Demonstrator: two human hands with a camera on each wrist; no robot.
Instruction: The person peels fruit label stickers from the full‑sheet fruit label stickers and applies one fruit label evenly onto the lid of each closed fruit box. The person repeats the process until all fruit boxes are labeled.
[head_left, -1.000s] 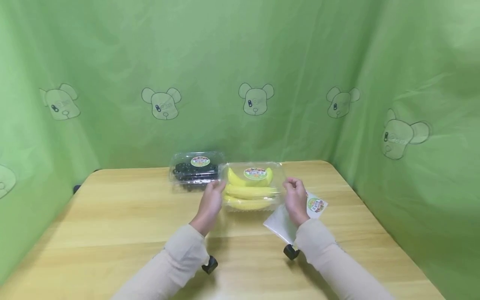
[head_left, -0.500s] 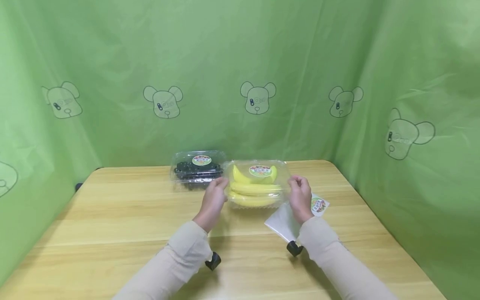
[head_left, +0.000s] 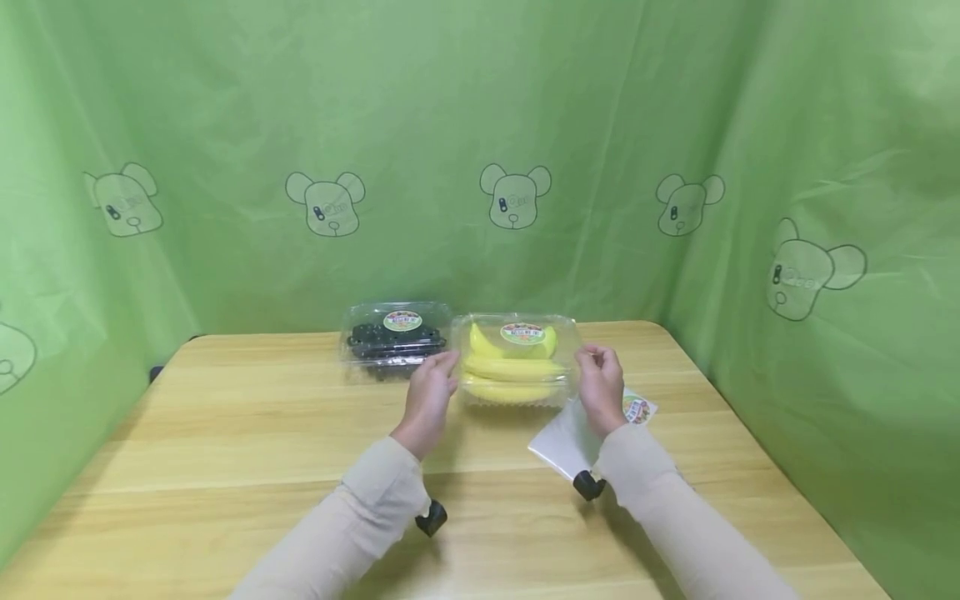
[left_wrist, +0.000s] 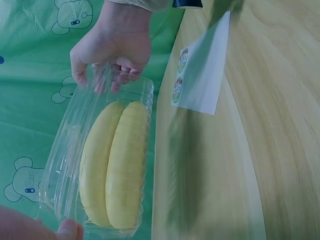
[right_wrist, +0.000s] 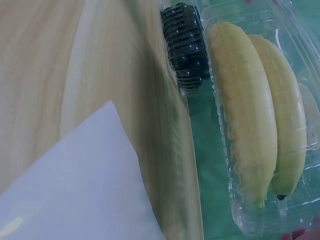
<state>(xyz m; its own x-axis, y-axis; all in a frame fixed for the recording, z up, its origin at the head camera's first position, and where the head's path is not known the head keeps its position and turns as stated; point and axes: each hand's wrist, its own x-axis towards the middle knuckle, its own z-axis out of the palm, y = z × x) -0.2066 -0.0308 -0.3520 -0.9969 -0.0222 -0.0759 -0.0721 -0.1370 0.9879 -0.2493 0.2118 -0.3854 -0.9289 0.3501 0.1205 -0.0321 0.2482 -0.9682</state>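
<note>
A clear plastic clamshell box [head_left: 566,329] holds several yellow bananas [head_left: 513,368] and has a round fruit sticker [head_left: 522,334] on its lid. It is held just off the table. My left hand [head_left: 427,404] grips its left end, and my right hand [head_left: 602,390] pinches the right end. In the left wrist view, the right hand's thumb and fingers [left_wrist: 122,77] close on the box's end. Only the left thumb side [left_wrist: 67,229] shows there. Most of the right hand is outside the right wrist view.
To the left of the bananas, another clear box [head_left: 397,340] of dark fruit stands at the table's back. A white sheet with round stickers [head_left: 564,443] lies partly under my right wrist. Green curtains [head_left: 420,100] surround the wooden table [head_left: 262,467].
Both hands have shifted the banana box slightly to the right and upward in the head view. The grip on its ends is unchanged. The dark fruit box stays put.
</note>
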